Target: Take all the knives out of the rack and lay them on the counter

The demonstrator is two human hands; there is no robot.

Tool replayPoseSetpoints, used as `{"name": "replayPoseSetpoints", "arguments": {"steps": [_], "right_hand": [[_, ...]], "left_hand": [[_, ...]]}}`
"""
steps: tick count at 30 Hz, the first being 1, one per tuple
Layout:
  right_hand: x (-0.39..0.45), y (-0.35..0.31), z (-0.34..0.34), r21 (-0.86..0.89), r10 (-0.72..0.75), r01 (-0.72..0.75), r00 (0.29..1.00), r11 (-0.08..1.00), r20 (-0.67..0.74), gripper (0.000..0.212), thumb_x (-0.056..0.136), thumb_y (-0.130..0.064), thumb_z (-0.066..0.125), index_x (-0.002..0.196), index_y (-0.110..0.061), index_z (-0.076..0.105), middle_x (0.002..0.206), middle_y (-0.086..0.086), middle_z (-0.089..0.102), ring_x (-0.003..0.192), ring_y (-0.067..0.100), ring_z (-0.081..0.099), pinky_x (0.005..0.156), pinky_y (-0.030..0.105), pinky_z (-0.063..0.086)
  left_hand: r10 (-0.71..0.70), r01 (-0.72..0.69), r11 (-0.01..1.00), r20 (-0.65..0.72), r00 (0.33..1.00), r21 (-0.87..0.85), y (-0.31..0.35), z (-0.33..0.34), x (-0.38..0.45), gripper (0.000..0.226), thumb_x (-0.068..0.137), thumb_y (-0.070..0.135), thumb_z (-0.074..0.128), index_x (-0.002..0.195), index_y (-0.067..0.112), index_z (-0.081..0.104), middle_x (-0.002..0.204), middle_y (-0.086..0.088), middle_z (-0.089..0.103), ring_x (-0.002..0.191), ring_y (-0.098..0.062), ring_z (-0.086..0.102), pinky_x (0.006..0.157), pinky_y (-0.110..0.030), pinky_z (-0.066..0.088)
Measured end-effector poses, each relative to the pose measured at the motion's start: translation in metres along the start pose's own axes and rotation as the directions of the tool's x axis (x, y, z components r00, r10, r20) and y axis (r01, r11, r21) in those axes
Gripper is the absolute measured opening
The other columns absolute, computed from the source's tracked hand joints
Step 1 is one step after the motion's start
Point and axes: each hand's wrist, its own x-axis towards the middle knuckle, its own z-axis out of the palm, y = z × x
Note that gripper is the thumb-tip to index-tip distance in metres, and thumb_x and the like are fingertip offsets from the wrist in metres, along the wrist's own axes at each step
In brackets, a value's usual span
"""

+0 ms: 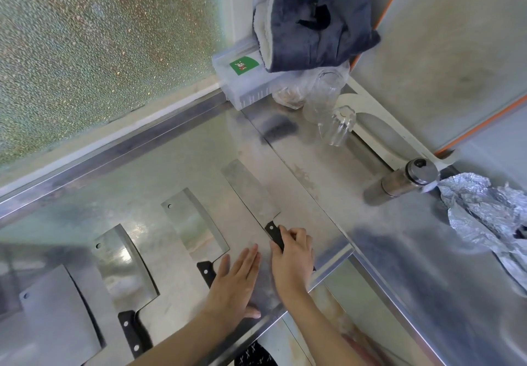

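Several cleavers lie flat in a row on the steel counter [176,149]. The rightmost cleaver [251,191] has a dull blade and a black handle, and my right hand [293,257] is closed around that handle. My left hand [236,277] rests flat and open on the counter just left of it. Its wrist covers part of the black handle of a shiny cleaver [196,226]. Further left lie another shiny cleaver [125,266] and a grey one [57,308] at the frame's edge. A clear plastic rack [242,80] stands in the far corner, and no knife shows in it.
A dark grey cloth [313,23] lies on the rack. Clear glasses [336,126] stand beside it. A steel shaker [410,177] lies at the right, with crumpled foil [490,214] beyond. The counter's front edge [330,266] runs just under my right hand.
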Motion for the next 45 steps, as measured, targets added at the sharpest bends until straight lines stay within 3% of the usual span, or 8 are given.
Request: {"name": "replayPoseSetpoints", "arguments": {"steps": [3,6,10,17,21,29,40,45], "right_hand": [[0.000,0.001,0.001,-0.026,-0.011,0.011,1.000,1.000,-0.006,0.038,0.080,-0.020,0.066,0.116,-0.015,0.057,0.110,0.008,0.054,0.103,0.028,0.048,0.084,0.042,0.050],[0.000,0.001,0.000,-0.108,-0.058,0.052,0.997,0.993,-0.056,0.040,0.076,-0.024,0.070,0.114,-0.016,0.059,0.106,0.009,0.056,0.097,0.030,0.052,0.084,0.041,0.048],[-0.002,0.002,-0.007,-0.111,-0.067,0.074,0.995,0.991,0.072,0.056,0.085,-0.041,0.055,0.132,-0.017,0.037,0.126,0.009,0.044,0.118,0.028,0.037,0.103,0.038,0.033],[-0.008,-0.047,-0.037,0.045,-0.252,0.248,0.955,0.968,0.159,0.047,0.086,-0.025,0.054,0.129,-0.010,0.042,0.132,0.011,0.044,0.125,0.028,0.035,0.106,0.036,0.031],[-0.020,-0.109,-0.046,0.104,-0.419,0.410,0.840,0.906,0.344,0.044,0.088,-0.022,0.053,0.129,-0.010,0.042,0.131,0.013,0.049,0.123,0.029,0.040,0.104,0.040,0.035],[-0.092,-0.267,-0.036,0.238,-0.712,0.687,0.571,0.687,0.408,0.039,0.088,-0.018,0.054,0.125,-0.008,0.048,0.131,0.011,0.051,0.124,0.026,0.043,0.102,0.033,0.032],[-0.250,-0.504,-0.050,0.404,-0.984,0.898,0.143,0.176,0.110,0.031,0.086,-0.014,0.058,0.117,-0.008,0.055,0.120,0.012,0.059,0.114,0.023,0.052,0.095,0.028,0.037],[-0.302,-0.589,-0.032,0.270,-0.999,0.962,0.039,0.048,0.036,0.037,0.086,-0.020,0.058,0.120,-0.009,0.048,0.119,0.013,0.054,0.109,0.027,0.053,0.094,0.040,0.045]], "left_hand": [[-0.038,0.038,0.999,-0.020,0.999,-0.016,-0.001,-0.003,-0.001,0.122,0.034,0.073,0.075,0.131,0.005,0.047,0.146,-0.010,0.037,0.132,-0.023,0.043,0.101,-0.049,0.040],[-0.009,0.008,1.000,-0.030,1.000,-0.027,-0.002,0.004,-0.001,0.116,0.054,0.066,0.071,0.142,0.005,0.025,0.149,-0.007,0.003,0.142,-0.024,0.021,0.111,-0.051,0.026],[0.001,0.000,0.998,0.012,1.000,-0.059,-0.003,0.005,-0.002,0.100,0.080,0.057,0.053,0.146,0.007,-0.003,0.157,-0.005,-0.013,0.146,-0.023,-0.004,0.118,-0.045,0.000],[-0.132,0.088,0.957,-0.145,0.980,-0.277,-0.030,-0.033,-0.031,0.058,0.089,0.036,0.047,0.140,0.018,0.027,0.154,-0.003,0.025,0.137,-0.021,0.033,0.112,-0.033,0.025],[-0.278,0.195,0.924,-0.227,0.933,-0.328,-0.072,-0.055,-0.079,0.057,0.090,0.034,0.047,0.141,0.018,0.028,0.153,-0.003,0.028,0.137,-0.021,0.033,0.112,-0.034,0.026],[-0.622,0.425,0.768,-0.396,0.676,-0.480,-0.180,-0.082,-0.246,0.059,0.087,0.036,0.054,0.139,0.015,0.034,0.149,-0.006,0.036,0.132,-0.024,0.041,0.109,-0.037,0.034],[-0.811,0.545,0.556,-0.554,0.189,-0.628,-0.301,-0.121,-0.499,0.055,0.087,0.032,0.058,0.135,0.013,0.038,0.139,-0.008,0.045,0.115,-0.027,0.053,0.096,-0.036,0.043],[-0.815,0.521,0.541,-0.565,0.129,-0.661,-0.351,-0.124,-0.551,0.053,0.086,0.029,0.059,0.133,0.015,0.038,0.135,-0.009,0.047,0.116,-0.027,0.051,0.095,-0.037,0.043]]}}
